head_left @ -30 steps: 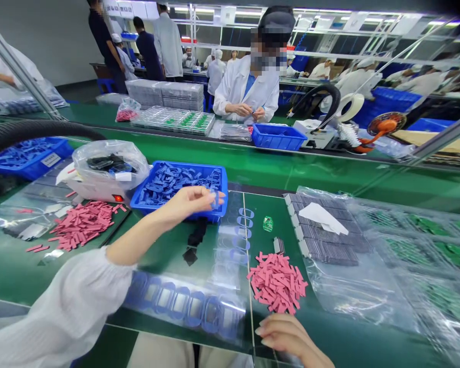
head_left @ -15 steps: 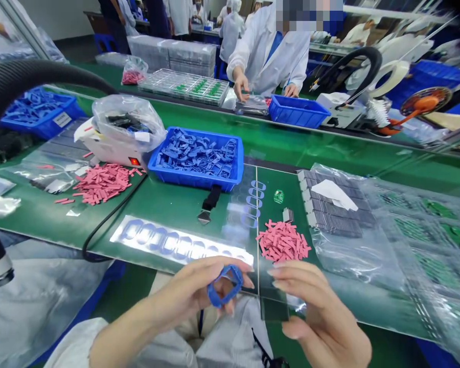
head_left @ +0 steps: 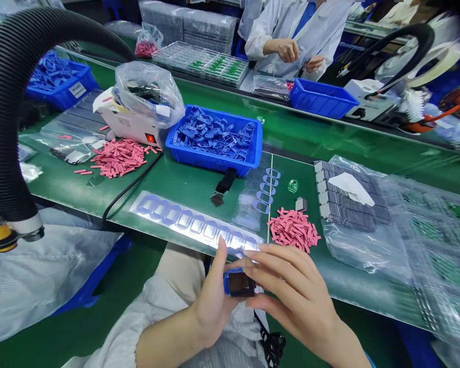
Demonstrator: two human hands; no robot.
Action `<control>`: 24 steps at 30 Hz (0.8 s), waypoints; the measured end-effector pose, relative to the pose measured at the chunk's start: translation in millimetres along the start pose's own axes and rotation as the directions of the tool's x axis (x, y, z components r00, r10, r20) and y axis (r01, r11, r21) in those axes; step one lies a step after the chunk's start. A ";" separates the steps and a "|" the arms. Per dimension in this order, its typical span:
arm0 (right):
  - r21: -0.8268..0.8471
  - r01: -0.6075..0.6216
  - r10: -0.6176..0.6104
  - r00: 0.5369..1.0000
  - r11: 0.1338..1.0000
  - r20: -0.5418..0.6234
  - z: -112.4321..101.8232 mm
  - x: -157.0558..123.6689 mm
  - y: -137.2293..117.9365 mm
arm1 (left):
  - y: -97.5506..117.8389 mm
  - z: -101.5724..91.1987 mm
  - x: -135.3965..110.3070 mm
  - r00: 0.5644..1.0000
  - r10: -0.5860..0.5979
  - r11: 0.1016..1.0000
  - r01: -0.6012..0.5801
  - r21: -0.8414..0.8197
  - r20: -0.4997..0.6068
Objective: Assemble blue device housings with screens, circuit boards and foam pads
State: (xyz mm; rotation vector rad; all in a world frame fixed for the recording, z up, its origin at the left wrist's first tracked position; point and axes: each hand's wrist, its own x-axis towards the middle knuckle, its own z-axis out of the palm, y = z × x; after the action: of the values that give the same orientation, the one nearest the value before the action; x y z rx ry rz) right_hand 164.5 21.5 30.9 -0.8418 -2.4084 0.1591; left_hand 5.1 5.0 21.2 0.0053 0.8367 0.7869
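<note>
My left hand and my right hand meet at the belt's front edge, both gripping a blue rubber frame with a dark square pane in its opening. The right fingers cover its upper and right sides. Just beyond the fingertips lies a film strip of blue frames. A pile of pink strips sits beyond my right hand. A blue crate heaped with blue frames stands farther up, with a black strap lying at its front wall.
A black ribbed hose curves down at the left. Beside the crate stand a white machine under a plastic bag and a second pink pile. Bagged dark parts lie to the right. A co-worker works across the belt.
My hands have come together, and the dark pane held apart in my right hand now sits in the blue frame. The whole view has shifted, with the belt lying higher and farther right.
</note>
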 end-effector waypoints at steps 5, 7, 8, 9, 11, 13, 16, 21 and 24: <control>-0.035 -0.017 0.017 1.000 0.999 0.011 -2.6 -0.1 -0.4 | -1.4 4.5 -1.6 1.000 0.015 0.999 -0.014 -0.039 0.021; -0.022 -0.013 0.013 1.000 1.000 0.020 -2.0 0.3 -0.9 | -1.7 6.2 -2.0 1.000 0.013 0.998 -0.013 -0.065 0.002; -0.011 -0.014 0.015 1.000 1.000 0.023 -1.5 0.6 -1.3 | -1.6 7.0 -2.3 1.000 0.008 0.997 -0.008 -0.072 -0.012; -0.001 -0.019 0.019 0.999 1.000 0.027 -1.1 0.7 -1.7 | -1.3 7.6 -2.5 1.000 0.001 0.997 -0.002 -0.071 -0.018; 0.014 -0.038 0.038 0.999 0.999 0.039 -0.8 0.5 -2.3 | -0.1 8.1 -2.9 1.000 -0.013 0.999 0.012 -0.049 -0.010; 0.021 -0.057 0.055 0.996 0.998 0.066 -1.1 -0.3 -2.5 | 1.0 7.4 -2.8 1.000 -0.014 1.000 0.014 -0.020 0.010; 0.038 -0.082 0.078 0.993 0.996 0.093 -1.6 -1.7 -2.3 | 0.5 4.8 -1.8 0.999 -0.006 1.000 0.006 -0.003 0.037; 0.162 -0.234 0.247 0.967 0.959 -0.061 4.1 1.7 -3.5 | -10.7 -6.3 2.2 0.945 0.276 0.959 -0.283 0.013 0.177; 0.273 -0.317 0.355 0.930 0.908 -0.100 13.2 8.9 -7.9 | -19.8 -19.3 5.9 0.831 0.525 0.829 -0.548 0.111 0.183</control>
State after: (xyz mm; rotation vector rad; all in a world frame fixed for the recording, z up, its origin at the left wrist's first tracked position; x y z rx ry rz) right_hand 147.2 21.7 26.6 -1.1003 -2.0341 0.5094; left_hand 7.0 -11.2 -1.9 0.4578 0.7623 1.2349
